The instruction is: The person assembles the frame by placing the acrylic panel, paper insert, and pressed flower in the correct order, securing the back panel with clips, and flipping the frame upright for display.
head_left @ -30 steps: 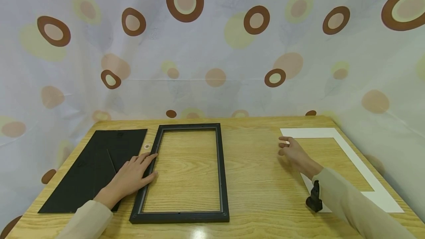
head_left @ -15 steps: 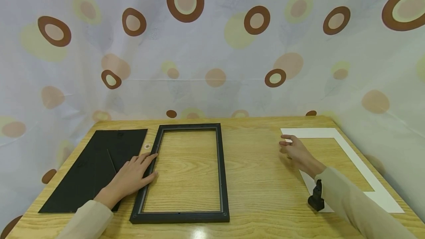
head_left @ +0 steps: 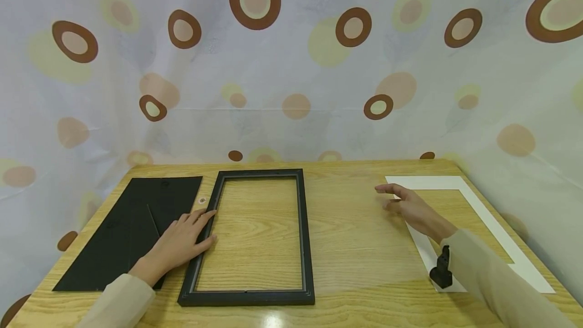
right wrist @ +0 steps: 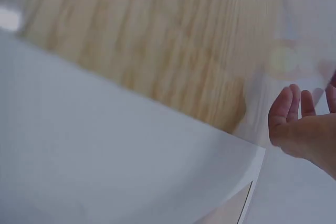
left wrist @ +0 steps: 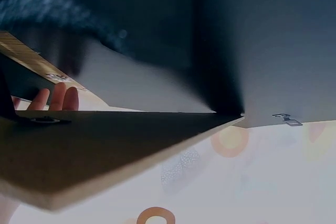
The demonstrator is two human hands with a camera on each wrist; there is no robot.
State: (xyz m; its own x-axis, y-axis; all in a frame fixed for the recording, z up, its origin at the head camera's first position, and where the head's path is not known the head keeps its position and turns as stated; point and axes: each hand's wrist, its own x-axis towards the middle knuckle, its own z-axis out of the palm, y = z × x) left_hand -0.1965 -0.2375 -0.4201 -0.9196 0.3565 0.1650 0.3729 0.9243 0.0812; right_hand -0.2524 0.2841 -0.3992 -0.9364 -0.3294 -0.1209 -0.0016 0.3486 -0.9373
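Note:
A black picture frame [head_left: 307, 247] lies flat on the wooden table in the head view. My left hand [head_left: 177, 242] rests on its left bar, with the fingertips and thumb reaching over that bar. To the frame's right is a clear sheet [head_left: 360, 247], its front edge slanting upward toward the right. My right hand [head_left: 414, 211] holds this sheet near its right edge, fingers stretched left and thumb lower. Beneath that forearm lies a white mat [head_left: 524, 257] with a rectangular opening. In the right wrist view, the right fingers [right wrist: 286, 103] are bent upward beside the table surface.
A black backing board [head_left: 114, 237] with a stand leg lies left of the frame, partly under my left arm. Its dark surface fills much of the left wrist view. A small round spot [head_left: 202, 201] sits between board and frame. Patterned fabric [head_left: 291, 65] surrounds the table.
My right hand and forearm have shifted slightly right, and the right fingers have straightened. The clear sheet's front edge now shows, slanting upward at the right. My left hand stays put on the frame.

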